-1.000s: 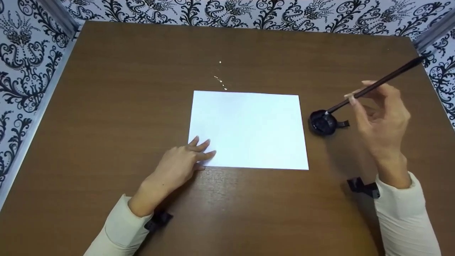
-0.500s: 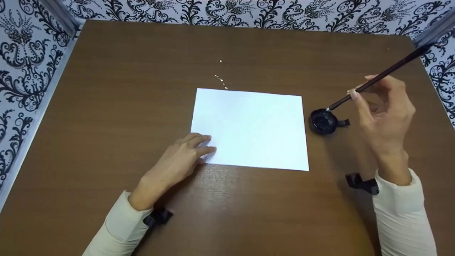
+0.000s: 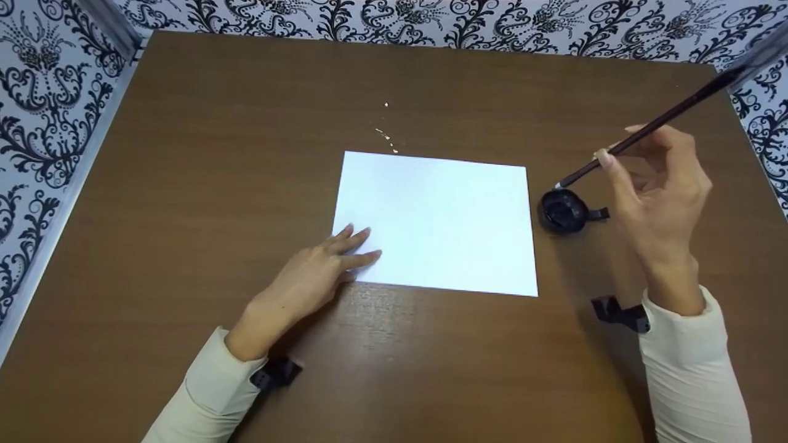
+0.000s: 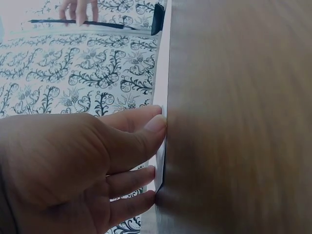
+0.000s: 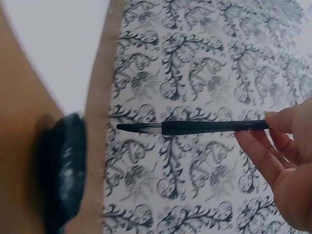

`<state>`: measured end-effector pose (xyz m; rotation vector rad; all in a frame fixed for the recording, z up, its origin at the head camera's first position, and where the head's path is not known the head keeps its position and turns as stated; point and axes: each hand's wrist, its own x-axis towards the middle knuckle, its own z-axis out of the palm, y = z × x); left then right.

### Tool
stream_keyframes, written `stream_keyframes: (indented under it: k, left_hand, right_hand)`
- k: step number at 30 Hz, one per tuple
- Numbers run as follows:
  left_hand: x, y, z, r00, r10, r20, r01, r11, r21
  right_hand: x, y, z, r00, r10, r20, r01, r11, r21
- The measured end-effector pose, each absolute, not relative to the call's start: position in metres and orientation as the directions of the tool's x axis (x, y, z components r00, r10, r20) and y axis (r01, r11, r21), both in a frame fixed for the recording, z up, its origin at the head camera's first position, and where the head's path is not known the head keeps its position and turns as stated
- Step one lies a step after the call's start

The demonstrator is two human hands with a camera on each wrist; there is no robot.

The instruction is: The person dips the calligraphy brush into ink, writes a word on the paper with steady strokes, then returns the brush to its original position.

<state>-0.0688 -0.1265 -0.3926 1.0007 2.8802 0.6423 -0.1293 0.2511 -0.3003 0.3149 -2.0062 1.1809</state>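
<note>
A white sheet of paper (image 3: 437,215) lies on the brown table. My left hand (image 3: 311,271) rests on its lower left corner with fingers spread; in the left wrist view the fingertips (image 4: 155,123) touch the sheet at its edge. To the right of the paper sits a small black dish (image 3: 562,211) with a short handle. My right hand (image 3: 668,184) pinches a long dark paintbrush (image 3: 665,118) between thumb and fingers, tilted, its tip over the dish's far rim. In the right wrist view the brush (image 5: 204,127) has dark-tipped bristles and hangs apart from the dish (image 5: 70,170).
Beyond the sheet, several small pale specks (image 3: 386,135) mark the table (image 3: 246,123). Patterned black-and-white wallpaper (image 3: 406,18) borders the back and sides. A black wrist mount (image 3: 619,314) sits at the right cuff, another mount (image 3: 277,374) at the left.
The brush tip has come up out of the dish and shifted left toward its far rim. The paper has turned slightly, and the left fingers, closer together half a second ago, are spread again.
</note>
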Motion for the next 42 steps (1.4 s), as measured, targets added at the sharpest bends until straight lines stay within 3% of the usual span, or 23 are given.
stream_keyframes:
  k: [7, 20, 31, 42]
  left_hand:
    - [-0.067, -0.123, -0.392, -0.823, 0.552, 0.135, 0.556, 0.735, 0.389]
    - [-0.062, -0.115, -0.395, -0.833, 0.529, 0.160, 0.546, 0.740, 0.393]
    - [-0.062, -0.114, -0.393, -0.831, 0.536, 0.147, 0.549, 0.749, 0.371]
    - [-0.062, -0.116, -0.392, -0.833, 0.541, 0.118, 0.543, 0.757, 0.365]
  right_hand:
    - [-0.138, 0.214, -0.286, -0.630, 0.171, 0.758, -0.659, 0.398, -0.638]
    - [-0.163, 0.136, -0.296, -0.656, 0.001, 0.754, -0.741, 0.186, -0.645]
    - [-0.179, 0.091, -0.315, -0.680, -0.034, 0.732, -0.726, 0.170, -0.666]
    - [-0.192, 0.079, -0.333, -0.613, -0.085, 0.785, -0.781, 0.213, -0.587]
